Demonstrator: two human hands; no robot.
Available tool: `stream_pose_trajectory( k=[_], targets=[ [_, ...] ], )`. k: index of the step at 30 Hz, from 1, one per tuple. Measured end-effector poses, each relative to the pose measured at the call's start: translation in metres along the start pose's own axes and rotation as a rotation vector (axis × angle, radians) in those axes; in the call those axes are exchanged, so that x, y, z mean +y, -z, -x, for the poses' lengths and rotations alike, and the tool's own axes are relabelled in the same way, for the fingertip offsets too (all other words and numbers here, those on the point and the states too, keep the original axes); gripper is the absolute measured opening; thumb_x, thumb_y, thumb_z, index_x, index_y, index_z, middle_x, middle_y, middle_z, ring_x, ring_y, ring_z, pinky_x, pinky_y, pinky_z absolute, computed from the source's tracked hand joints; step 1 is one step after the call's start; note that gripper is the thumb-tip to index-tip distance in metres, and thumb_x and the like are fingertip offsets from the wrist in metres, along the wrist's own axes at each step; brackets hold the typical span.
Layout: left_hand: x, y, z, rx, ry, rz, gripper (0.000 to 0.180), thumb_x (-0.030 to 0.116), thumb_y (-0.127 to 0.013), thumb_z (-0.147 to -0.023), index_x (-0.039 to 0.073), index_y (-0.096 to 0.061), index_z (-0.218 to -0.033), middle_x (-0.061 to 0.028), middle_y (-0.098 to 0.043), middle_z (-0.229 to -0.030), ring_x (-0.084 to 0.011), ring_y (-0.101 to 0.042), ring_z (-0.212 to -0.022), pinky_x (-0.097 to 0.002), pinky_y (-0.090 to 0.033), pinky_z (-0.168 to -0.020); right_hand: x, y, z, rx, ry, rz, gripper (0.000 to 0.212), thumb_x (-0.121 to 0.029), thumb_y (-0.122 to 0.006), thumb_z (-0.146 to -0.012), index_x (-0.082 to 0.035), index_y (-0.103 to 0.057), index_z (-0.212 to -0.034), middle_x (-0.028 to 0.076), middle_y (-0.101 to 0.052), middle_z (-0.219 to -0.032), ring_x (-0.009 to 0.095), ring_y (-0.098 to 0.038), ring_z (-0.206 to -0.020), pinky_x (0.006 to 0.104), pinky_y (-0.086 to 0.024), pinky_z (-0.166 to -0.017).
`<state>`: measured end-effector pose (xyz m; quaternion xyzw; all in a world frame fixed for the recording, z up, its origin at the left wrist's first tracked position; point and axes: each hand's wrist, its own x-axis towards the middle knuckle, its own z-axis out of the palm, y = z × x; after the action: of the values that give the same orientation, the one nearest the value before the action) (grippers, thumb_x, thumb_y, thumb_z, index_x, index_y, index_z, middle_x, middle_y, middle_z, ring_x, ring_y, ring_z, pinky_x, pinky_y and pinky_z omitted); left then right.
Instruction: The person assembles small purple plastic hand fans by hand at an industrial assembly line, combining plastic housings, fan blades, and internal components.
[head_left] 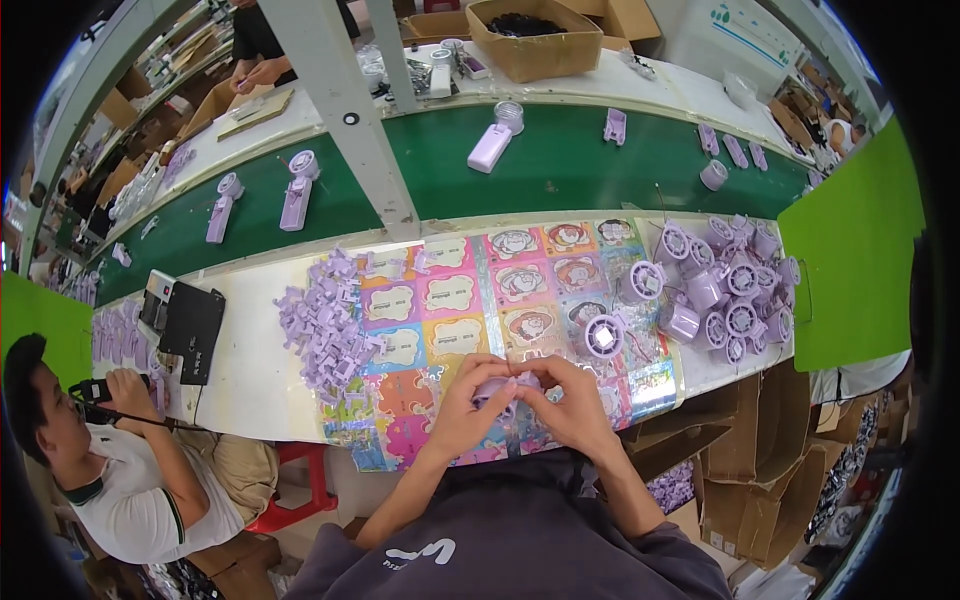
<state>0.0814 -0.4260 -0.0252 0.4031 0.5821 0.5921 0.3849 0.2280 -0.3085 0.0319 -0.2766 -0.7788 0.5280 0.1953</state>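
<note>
Close to my body, over the front of a colourful printed sheet [452,293], both hands meet around a lilac plastic fan part [492,388]. My left hand [468,408] is closed on its left side, thumb laid across it. From the right, my right hand [568,402] pinches the same part with thumb and fingers. Much of the part is hidden by the fingers. Just beyond my right hand lies a round lilac fan head [604,337] with a white centre. Another fan head [645,281] rests farther back.
Small lilac clips [325,320] are heaped at left, and fan housings [735,290] pile up at right. Behind runs a green conveyor [440,165] carrying lilac handheld fans [297,190]. A grey post [345,110] rises at the table's back edge. At left sits a person [140,450].
</note>
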Motion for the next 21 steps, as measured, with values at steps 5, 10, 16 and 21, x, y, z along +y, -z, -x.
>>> stream_pose_trajectory(
  k=[5,10,16,21],
  targets=[
    [0.001,-0.009,-0.003,0.047,-0.009,-0.029,0.021,0.009,-0.071,-0.092,-0.003,-0.068,-0.109,-0.0137,-0.063,-0.115,-0.0244,-0.063,-0.110,-0.0332,-0.048,-0.095,0.031,-0.010,0.012,0.062,-0.162,-0.300,0.030,-0.005,-0.075,-0.090,0.003,-0.067,-0.117,0.009,-0.072,-0.102,0.014,-0.069,-0.091,0.0289,-0.056,-0.081],
    [-0.004,-0.009,0.004,0.158,-0.156,-0.232,0.016,0.005,-0.068,-0.089,-0.003,-0.066,-0.103,-0.0168,-0.065,-0.116,-0.0306,-0.063,-0.109,-0.0381,-0.048,-0.097,0.040,-0.016,0.014,-0.073,-0.208,-0.470,0.036,0.000,-0.070,-0.094,0.002,-0.060,-0.128,0.007,-0.066,-0.115,0.011,-0.064,-0.103,0.0268,-0.054,-0.088],
    [-0.014,-0.002,0.001,0.049,-0.156,-0.076,0.015,0.007,-0.066,-0.093,-0.004,-0.067,-0.103,-0.0155,-0.069,-0.110,-0.0253,-0.063,-0.103,-0.0343,-0.048,-0.092,0.036,-0.015,0.020,-0.045,-0.144,-0.361,0.035,-0.003,-0.071,-0.092,0.002,-0.063,-0.126,0.007,-0.067,-0.109,0.013,-0.064,-0.098,0.0287,-0.054,-0.086],
    [-0.019,0.000,-0.003,0.044,-0.020,0.331,0.015,0.005,-0.064,-0.093,-0.006,-0.068,-0.103,-0.0096,-0.068,-0.106,-0.0161,-0.061,-0.097,-0.0284,-0.046,-0.087,0.030,-0.012,0.014,0.018,0.005,-0.220,0.030,-0.006,-0.077,-0.086,0.001,-0.069,-0.115,0.006,-0.066,-0.092,0.012,-0.062,-0.079,0.0280,-0.050,-0.070]
  ],
)
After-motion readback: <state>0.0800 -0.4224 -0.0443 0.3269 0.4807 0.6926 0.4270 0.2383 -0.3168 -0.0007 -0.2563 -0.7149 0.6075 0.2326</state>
